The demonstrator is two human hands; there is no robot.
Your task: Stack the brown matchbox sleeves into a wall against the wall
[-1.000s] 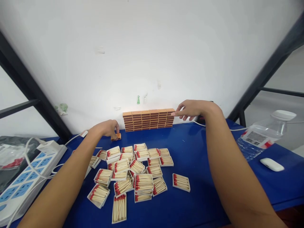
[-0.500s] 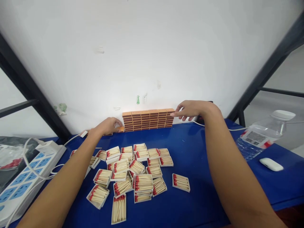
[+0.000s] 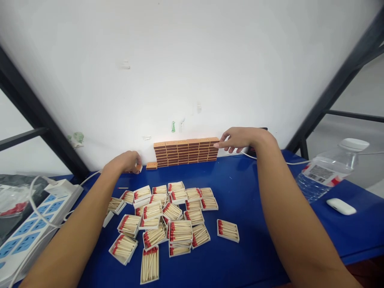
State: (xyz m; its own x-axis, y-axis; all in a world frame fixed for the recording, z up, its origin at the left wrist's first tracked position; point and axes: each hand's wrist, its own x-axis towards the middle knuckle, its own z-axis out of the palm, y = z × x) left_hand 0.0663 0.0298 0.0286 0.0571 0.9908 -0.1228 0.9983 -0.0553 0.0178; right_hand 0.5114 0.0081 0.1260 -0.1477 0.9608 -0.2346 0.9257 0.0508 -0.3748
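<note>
Orange-and-brown matchbox covers stand against the wall in a neat stacked block (image 3: pixel 186 153). A single matchbox cover (image 3: pixel 151 165) lies flat at the block's left end, untouched. Left of it, my left hand (image 3: pixel 127 161) has its fingers curled on another matchbox cover (image 3: pixel 138 169), partly hidden by the fingers. My right hand (image 3: pixel 235 139) is at the block's upper right end, its fingers apart and index fingertip against or very near the edge. White matchbox trays (image 3: pixel 180 231) full of red-tipped matches lie in a pile in front of the block.
At left is a power strip (image 3: pixel 36 220) with white cables, beside a plastic bag (image 3: pixel 13 200). A water bottle (image 3: pixel 330 172) and a small white case (image 3: pixel 341 206) are on the right of the blue table (image 3: pixel 240 264). One loose match (image 3: pixel 123 188) lies near my left forearm.
My left hand has let go of the matchbox cover by the block's left end and moved left to another one. My right hand has stayed at the block's right end.
</note>
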